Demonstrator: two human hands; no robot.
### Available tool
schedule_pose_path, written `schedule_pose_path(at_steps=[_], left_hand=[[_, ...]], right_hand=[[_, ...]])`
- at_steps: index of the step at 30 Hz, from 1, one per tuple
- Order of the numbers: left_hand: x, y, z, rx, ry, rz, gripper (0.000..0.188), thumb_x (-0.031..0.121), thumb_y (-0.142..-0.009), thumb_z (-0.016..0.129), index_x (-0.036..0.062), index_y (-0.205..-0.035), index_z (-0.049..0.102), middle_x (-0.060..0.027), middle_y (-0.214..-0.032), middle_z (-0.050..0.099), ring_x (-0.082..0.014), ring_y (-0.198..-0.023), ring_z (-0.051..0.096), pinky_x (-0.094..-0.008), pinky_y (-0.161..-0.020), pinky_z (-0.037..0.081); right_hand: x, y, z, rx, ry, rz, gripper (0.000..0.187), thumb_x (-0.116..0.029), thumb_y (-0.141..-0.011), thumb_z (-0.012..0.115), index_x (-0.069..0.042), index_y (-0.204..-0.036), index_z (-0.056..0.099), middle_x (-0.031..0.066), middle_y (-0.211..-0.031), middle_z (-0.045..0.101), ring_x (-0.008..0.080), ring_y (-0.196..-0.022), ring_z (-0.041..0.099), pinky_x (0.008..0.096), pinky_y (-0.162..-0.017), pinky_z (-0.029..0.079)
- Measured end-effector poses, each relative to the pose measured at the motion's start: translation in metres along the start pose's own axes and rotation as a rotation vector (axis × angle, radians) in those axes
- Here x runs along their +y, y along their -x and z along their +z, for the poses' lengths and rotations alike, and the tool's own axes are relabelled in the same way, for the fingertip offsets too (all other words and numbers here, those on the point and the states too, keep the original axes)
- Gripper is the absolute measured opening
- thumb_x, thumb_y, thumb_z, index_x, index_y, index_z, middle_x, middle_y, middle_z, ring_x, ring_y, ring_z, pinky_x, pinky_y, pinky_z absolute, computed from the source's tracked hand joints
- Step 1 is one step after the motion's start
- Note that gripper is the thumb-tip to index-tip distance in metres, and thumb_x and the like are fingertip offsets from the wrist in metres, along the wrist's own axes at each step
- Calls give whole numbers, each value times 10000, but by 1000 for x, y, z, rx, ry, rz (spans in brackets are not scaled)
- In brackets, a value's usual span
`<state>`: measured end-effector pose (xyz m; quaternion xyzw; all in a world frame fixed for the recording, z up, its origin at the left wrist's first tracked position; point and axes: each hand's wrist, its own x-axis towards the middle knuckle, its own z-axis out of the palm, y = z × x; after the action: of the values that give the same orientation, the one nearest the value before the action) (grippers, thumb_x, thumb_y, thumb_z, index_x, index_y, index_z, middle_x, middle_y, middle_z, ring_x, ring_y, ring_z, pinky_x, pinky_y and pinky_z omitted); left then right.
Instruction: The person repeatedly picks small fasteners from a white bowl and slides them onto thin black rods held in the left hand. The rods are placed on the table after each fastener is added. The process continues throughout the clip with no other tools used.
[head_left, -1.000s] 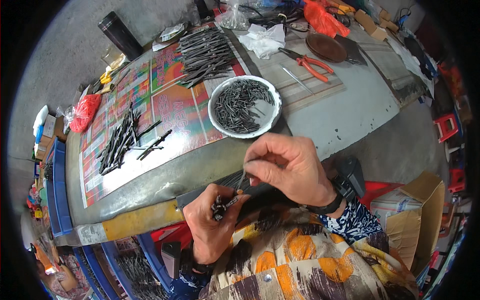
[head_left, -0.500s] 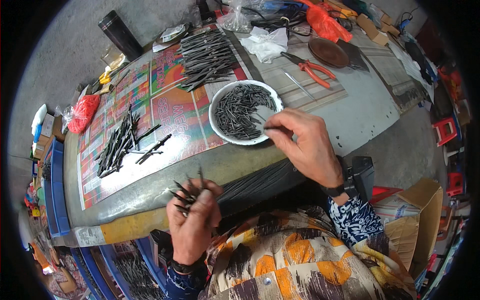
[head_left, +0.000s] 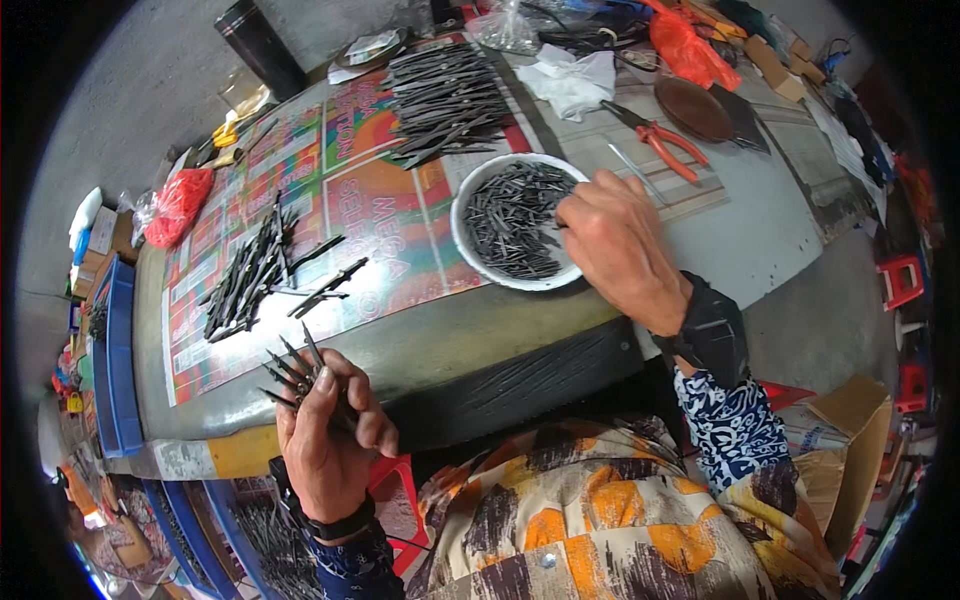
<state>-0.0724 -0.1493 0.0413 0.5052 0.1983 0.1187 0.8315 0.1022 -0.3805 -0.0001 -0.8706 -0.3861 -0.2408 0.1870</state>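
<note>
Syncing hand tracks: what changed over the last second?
Right hand moved forward and right, from beside the left hand to the white bowl; whether it holds anything is hidden. Left hand moved left, still gripping dark rods. Bowl, pliers and rod piles stayed put.

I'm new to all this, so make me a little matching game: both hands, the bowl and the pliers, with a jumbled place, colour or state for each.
Column one
1. Left hand
2. Right hand
3. Bowl
4. Pliers

Column two
A. white, holding many short dark rods
B. at the bowl's right edge
C. orange-red handles
D. gripping several thin dark pointed pieces

Pairs: 1-D, 2-B, 3-A, 4-C
</note>
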Motion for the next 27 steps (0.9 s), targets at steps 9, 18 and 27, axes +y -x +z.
schedule_pose_path(at_steps=[9,18,27], left_hand=[[23,-47,-43,-31,-552,214,30,48,-900,600,20,-895,609,34,-646,479,-39,-523,393,-211,-475,303],[25,-91,-46,-106,-1392,613,122,25,-829,672,-5,-941,636,-149,-765,621,-254,-655,585,-335,-597,443],[18,-119,-46,-169,-1690,788,239,-4,-689,700,9,-900,590,-165,-852,552,-396,-787,576,-457,-662,450]], right_hand=[[11,-3,-3,-48,-118,-108,88,-29,-700,565,-12,-768,512,134,-746,507,321,-774,486,427,-717,345],[-5,-6,-17,-165,-278,142,104,-20,-723,615,5,-773,527,145,-742,558,343,-723,524,425,-742,391],[-23,2,-28,-100,-731,417,135,23,-798,614,23,-932,596,90,-803,637,160,-747,613,284,-644,484]])
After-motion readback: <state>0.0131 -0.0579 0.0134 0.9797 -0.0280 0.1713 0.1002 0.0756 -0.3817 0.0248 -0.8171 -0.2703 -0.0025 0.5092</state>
